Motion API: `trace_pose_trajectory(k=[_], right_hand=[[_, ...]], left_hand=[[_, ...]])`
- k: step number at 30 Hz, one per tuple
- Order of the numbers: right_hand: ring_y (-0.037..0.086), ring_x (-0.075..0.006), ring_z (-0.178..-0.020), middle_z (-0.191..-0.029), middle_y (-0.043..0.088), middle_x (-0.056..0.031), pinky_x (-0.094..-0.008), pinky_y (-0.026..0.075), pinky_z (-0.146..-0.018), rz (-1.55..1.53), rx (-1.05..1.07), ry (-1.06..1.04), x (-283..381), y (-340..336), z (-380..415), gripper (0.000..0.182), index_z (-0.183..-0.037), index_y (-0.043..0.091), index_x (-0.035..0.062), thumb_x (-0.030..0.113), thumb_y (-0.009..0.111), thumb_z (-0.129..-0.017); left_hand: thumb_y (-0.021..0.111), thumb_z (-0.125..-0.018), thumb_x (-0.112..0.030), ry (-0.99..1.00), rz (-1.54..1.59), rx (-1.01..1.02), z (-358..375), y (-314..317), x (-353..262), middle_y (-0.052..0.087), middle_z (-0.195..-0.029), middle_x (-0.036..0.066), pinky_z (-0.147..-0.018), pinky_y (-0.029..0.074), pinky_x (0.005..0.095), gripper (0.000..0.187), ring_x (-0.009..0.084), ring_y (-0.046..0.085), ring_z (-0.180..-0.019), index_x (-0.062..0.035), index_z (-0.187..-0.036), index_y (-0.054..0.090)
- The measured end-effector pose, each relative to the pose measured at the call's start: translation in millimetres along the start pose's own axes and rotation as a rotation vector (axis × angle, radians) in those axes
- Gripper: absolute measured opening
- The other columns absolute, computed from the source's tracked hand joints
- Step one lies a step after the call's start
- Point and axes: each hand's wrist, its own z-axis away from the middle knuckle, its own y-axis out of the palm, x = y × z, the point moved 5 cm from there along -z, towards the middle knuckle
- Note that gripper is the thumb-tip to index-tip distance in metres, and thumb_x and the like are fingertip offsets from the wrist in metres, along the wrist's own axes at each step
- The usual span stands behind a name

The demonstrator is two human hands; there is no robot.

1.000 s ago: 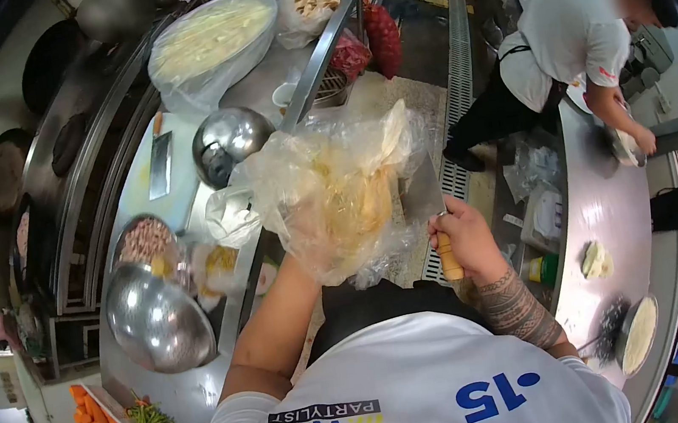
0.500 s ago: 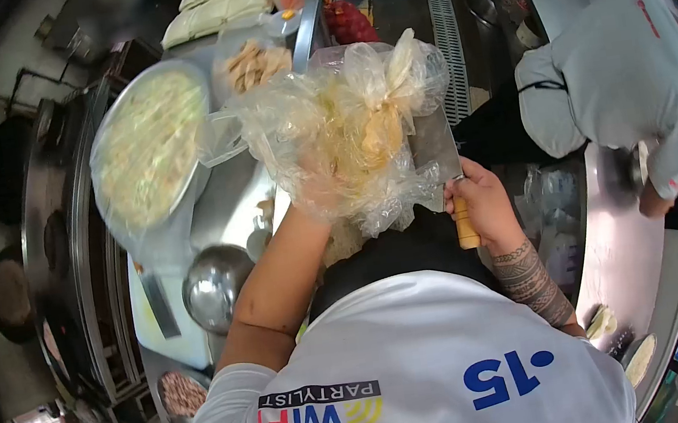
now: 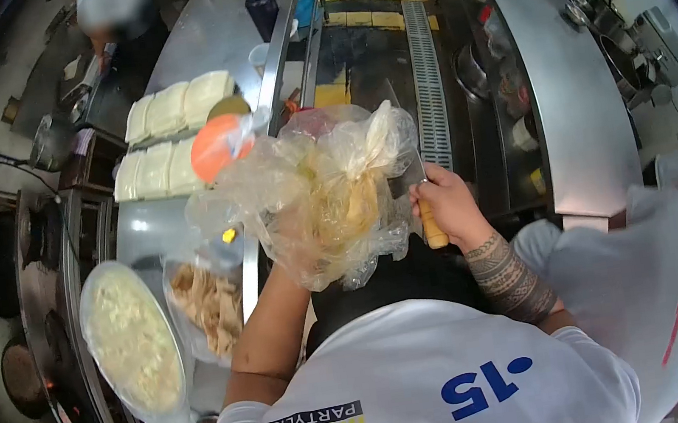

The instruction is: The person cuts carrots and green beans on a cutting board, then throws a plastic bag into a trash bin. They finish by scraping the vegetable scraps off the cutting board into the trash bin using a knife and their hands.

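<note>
My right hand (image 3: 448, 204) is closed around the wooden handle (image 3: 432, 227) of a cleaver, its broad metal blade (image 3: 411, 174) pointing forward, partly behind plastic. A bulky bundle of clear plastic bags (image 3: 327, 187), smeared with something yellowish, hangs in front of my body. My left hand (image 3: 298, 238) grips the bundle from the left and shows only dimly through the film; its fingers are mostly hidden. What the bags contain I cannot make out.
On the left steel counter (image 3: 189, 51) are white wrapped packs (image 3: 163, 110), an orange container (image 3: 219, 146), a bag of tan pieces (image 3: 208, 306) and a large covered tray (image 3: 133, 341). A drain grate (image 3: 427, 88) runs along the floor. A person in grey (image 3: 664, 271) is close on my right.
I have moved forward along the aisle, so the tray and packs sit nearer and the metal bowl has left view. The person on the right is now beside me. Both hands keep their hold.
</note>
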Motion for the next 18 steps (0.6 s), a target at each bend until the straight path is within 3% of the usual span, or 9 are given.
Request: trace_pose_trajectory(k=[10, 18], right_hand=[[0.059, -0.0111, -0.068, -0.084, 0.060, -0.0027, -0.0259, 0.051, -0.064, 0.005, 0.041, 0.034, 103.3, -87.7, -252.9, 0.020, -0.110, 0.064, 0.0012, 0.004, 0.052, -0.094], [0.060, -0.0121, -0.071, -0.085, 0.061, -0.0030, -0.0276, 0.053, -0.068, 0.056, -0.079, 0.137, 189.1, -222.3, -402.2, 0.030, -0.120, 0.065, -0.0004, 0.003, 0.054, -0.092]], left_hand=[[0.068, -0.095, -0.029, -0.071, 0.127, -0.090, -230.7, -51.9, -6.2, 0.065, -0.131, 0.016, -0.106, 0.048, 0.0457, 0.051, 0.0330, 0.063, -0.119, -0.0024, -0.138, 0.057], [0.069, -0.095, -0.030, -0.035, -0.045, 0.012, -552.1, -43.9, -71.9, 0.067, -0.128, 0.016, -0.103, 0.050, 0.0458, 0.051, 0.0331, 0.065, -0.115, -0.0014, -0.136, 0.058]])
